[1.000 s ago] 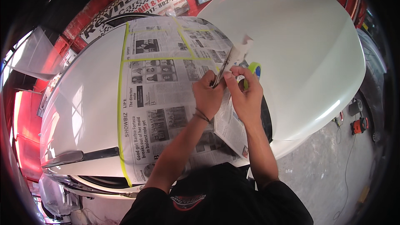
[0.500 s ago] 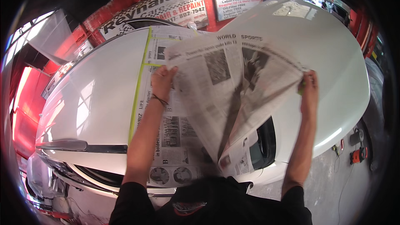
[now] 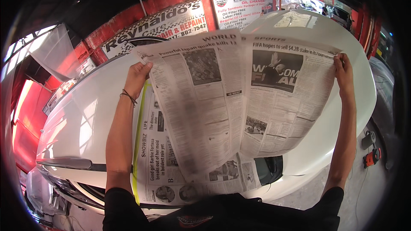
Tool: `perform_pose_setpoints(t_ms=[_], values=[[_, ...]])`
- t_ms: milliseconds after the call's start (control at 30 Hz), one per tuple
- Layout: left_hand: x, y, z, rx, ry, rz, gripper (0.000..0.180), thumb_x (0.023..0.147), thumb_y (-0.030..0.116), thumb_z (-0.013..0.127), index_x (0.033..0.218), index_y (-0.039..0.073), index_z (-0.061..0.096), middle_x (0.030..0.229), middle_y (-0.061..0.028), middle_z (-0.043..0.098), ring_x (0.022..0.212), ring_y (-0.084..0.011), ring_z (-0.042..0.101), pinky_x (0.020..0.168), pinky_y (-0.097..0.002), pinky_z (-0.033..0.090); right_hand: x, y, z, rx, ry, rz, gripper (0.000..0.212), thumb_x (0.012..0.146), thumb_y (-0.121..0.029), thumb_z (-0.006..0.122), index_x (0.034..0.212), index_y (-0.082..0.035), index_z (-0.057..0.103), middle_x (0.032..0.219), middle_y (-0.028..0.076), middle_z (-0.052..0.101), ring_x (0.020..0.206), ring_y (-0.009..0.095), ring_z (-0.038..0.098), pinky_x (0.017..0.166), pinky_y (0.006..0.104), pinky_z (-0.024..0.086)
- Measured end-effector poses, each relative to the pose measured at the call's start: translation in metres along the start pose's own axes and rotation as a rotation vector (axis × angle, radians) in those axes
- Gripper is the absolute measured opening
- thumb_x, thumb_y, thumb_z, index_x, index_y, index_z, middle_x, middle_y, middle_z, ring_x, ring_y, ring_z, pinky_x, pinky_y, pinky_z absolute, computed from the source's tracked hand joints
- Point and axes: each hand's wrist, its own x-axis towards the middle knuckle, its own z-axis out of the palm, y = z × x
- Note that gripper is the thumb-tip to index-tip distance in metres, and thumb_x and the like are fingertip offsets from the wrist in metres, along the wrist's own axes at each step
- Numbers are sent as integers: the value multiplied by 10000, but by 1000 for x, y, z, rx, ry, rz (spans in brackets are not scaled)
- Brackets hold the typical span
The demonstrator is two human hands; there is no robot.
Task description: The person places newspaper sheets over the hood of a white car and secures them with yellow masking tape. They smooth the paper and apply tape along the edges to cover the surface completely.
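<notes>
A wide newspaper sheet [image 3: 205, 98] hangs spread between my two hands, with a crease down its middle. My left hand [image 3: 138, 77] pinches its upper left corner, and my right hand [image 3: 343, 70] pinches the upper right one. Below and behind it, other newspaper pages [image 3: 160, 158] cover part of a white car. Yellow-green masking tape [image 3: 138, 145] runs along the left edge of those pages. The raised sheet hides most of the covered area.
The white car's glossy panel [image 3: 85, 111] spreads to the left and its other panel [image 3: 299, 25] to the far right. Signs [image 3: 171, 21] hang on the red wall behind. An orange power tool [image 3: 371, 158] lies on the floor at right.
My hands have moved apart and the newspaper sheet has opened from a folded, slanted shape to a broad spread. My left hand went left and my right hand right and up.
</notes>
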Motion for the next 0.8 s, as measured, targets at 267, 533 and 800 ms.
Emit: perform_pose_setpoints(t_ms=[267,533,800], values=[[22,-8,-208,414,568,88,304,965,251,770,1128,-3,812,989,-71,813,855,-149,744,796,-322,573,39,94,-11,-84,7,-33,211,1093,-287,593,1071,-83,643,827,-34,521,730,52,443,636,252,381],[-68,110,-371,1287,980,-285,608,786,635,788,1124,133,839,1083,-164,808,1081,-325,763,956,-458,573,64,249,-17,-248,-134,-61,344,1118,-355,582,1178,-20,637,1091,44,666,1052,159,588,984,324,471],[-272,195,-633,1875,1140,-370,466,949,515,652,1135,120,817,1041,-113,818,911,-292,756,788,-491,579,89,119,173,-341,-202,-363,344,1089,-328,584,1307,-66,632,1300,205,654,1223,396,613,1037,475,448]])
